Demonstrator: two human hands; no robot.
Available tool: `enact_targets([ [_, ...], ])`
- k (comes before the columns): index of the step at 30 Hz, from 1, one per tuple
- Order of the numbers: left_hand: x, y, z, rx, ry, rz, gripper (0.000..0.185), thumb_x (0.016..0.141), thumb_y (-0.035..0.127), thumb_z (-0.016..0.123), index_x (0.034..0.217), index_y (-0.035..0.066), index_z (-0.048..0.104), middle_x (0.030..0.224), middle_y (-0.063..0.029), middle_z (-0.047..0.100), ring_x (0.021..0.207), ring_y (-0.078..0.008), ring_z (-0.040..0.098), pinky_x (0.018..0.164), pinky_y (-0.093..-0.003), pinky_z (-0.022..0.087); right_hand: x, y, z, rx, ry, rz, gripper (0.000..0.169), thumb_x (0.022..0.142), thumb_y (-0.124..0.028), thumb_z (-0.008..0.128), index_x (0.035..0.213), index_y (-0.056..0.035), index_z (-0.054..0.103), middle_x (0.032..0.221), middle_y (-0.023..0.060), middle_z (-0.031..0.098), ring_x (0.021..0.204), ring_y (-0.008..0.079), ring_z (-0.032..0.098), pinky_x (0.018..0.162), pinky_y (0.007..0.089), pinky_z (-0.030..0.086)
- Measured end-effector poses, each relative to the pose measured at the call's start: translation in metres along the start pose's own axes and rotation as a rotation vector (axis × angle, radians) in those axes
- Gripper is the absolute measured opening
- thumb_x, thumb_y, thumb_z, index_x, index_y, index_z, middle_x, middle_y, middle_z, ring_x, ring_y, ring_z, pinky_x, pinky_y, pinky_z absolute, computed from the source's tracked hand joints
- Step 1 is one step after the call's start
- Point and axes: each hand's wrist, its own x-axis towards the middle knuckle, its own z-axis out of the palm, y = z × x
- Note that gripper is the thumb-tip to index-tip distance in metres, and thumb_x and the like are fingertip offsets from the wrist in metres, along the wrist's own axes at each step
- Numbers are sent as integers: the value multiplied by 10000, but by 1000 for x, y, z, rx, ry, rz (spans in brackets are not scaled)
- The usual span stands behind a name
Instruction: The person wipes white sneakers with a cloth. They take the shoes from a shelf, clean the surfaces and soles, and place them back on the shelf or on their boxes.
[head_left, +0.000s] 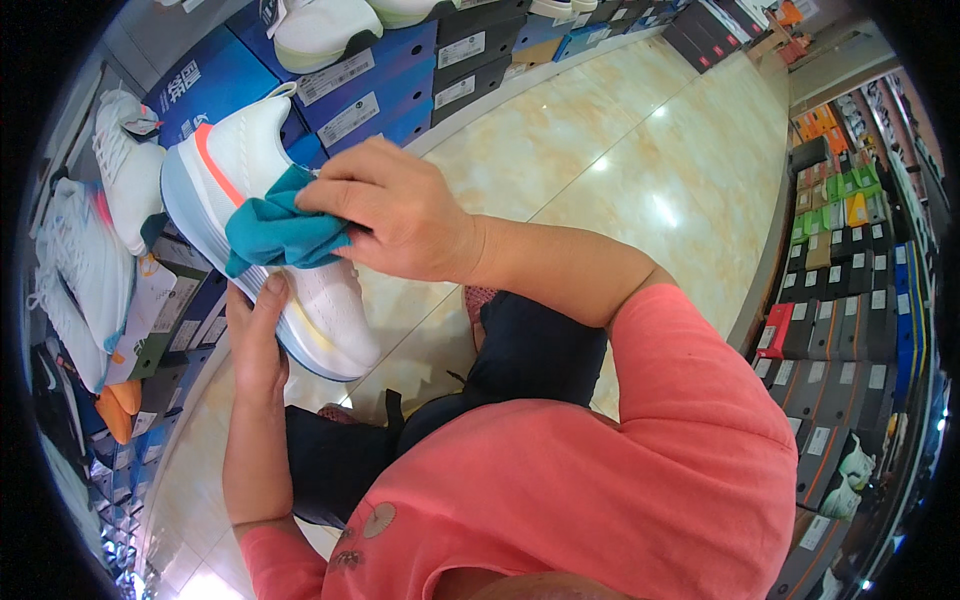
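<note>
A white running shoe (330, 307) with a pale blue sole, an orange-red stripe and a yellow line is held up on its side, toe toward my body. My left hand (259, 330) grips it from below, the thumb lying on the sole edge. In my right hand (405, 210) is a bunched teal cloth (285, 232), pinched between thumb and fingers. The cloth lies against the side of the shoe near its middle and covers part of it. My right fingertips are partly hidden behind the hand and cloth.
Stacked blue shoe boxes (360, 112) stand just beyond the shoe, with another white shoe (322, 34) on top. More white sneakers (90, 262) rest on boxes at the left. Shelved shoe boxes (832, 315) line the right side. Glossy tiled floor (600, 150) stretches between the rows.
</note>
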Motion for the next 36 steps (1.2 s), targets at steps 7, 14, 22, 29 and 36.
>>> enact_targets([
  [7, 19, -10, -19, -64, 69, 11, 638, 825, 287, 621, 1275, -80, 357, 1144, -165, 517, 1007, -216, 539, 859, -326, 440, -37, -22, 0, 224, -447, -122, 363, 582, -66, 681, 927, -136, 592, 862, 11, 534, 798, 230, 561, 589, 314, 475],
  [14, 28, -18, -7, -151, -43, 84, 568, 898, 341, 472, 1275, -72, 376, 1187, -164, 510, 1031, -227, 537, 898, -353, 424, -39, -4, -3, 235, -212, 21, 343, 629, -50, 674, 949, -129, 581, 890, 25, 544, 813, 243, 563, 601, 336, 474],
  [22, 35, -24, 15, -531, -329, -170, 592, 939, 424, 332, 1294, -48, 377, 1237, -165, 490, 1109, -258, 506, 957, -371, 407, -49, 5, -9, 208, -128, 50, 280, 645, -80, 652, 913, -129, 587, 895, 29, 543, 802, 245, 562, 615, 333, 481],
  [29, 36, -12, 37, -266, 171, -192, 520, 868, 456, 424, 1226, 80, 452, 1207, -121, 522, 1124, -294, 503, 980, -470, 391, -16, 34, -8, -67, 207, 119, 276, 617, -132, 675, 879, -104, 593, 866, 82, 561, 777, 286, 567, 598, 373, 477],
  [36, 51, 36, 42, -424, -26, 147, 492, 882, 409, 460, 1212, 43, 466, 1126, -122, 576, 1022, -258, 561, 885, -398, 458, -6, 18, -22, 242, 221, 83, 364, 632, -70, 700, 984, -52, 609, 936, 144, 581, 798, 316, 588, 641, 352, 478],
])
